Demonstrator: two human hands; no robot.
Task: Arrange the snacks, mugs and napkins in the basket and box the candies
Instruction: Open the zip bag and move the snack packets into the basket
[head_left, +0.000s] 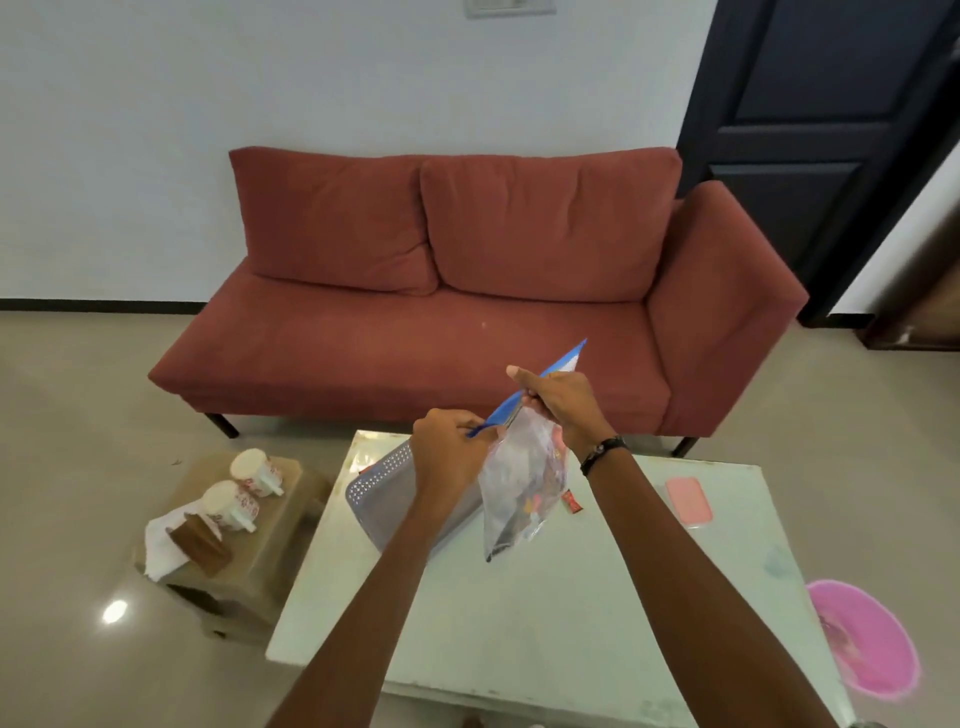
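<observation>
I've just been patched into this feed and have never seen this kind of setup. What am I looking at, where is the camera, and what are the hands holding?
There is no machine here: a person works with bare hands, and the one picture comes from a camera on their head, looking forward and down.

Both hands hold a clear zip bag above a pale table. The left hand pinches the lower end of its blue top strip; the right hand grips the strip higher up. The bag holds small colourful items, too blurred to name.

On the table lie a grey basket, a pink flat thing and a small red packet. On a low stand to the left are two mugs and napkins. Behind is a red sofa.
</observation>
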